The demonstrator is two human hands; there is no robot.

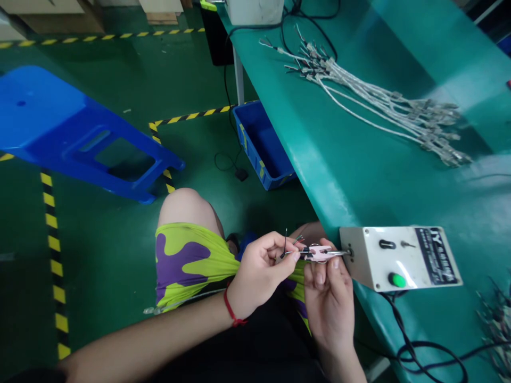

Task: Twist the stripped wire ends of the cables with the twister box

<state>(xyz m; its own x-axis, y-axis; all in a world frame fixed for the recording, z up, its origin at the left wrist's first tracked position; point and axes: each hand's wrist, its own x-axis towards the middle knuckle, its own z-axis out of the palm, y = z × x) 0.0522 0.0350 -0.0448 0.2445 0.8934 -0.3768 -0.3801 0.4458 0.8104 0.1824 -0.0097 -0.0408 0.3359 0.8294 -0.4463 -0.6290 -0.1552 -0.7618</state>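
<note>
Fingers pinched together, my left hand (263, 271) holds the end of a white cable (209, 293) with thin black and coloured wires (297, 240) fanning out of it. The cable's other end, with a clear plug (154, 310), lies across my lap. Close by, my right hand (329, 292) has its fingertips closed about a small pink clip (319, 252). This clip sits on a metal shaft (339, 254) coming out of a white box (391, 258) with a green button and switches. Wire tips reach the clip's jaws; whether they are gripped I cannot make out.
On the green table (383, 175) lies a bundle of white cables (371, 98) with stripped ends. More wires (497, 330) lie at the lower right, near a black cord (411, 346). Below stand a blue crate (243, 130) and a blue stool (43, 111). A grey box (255, 11) is at the back.
</note>
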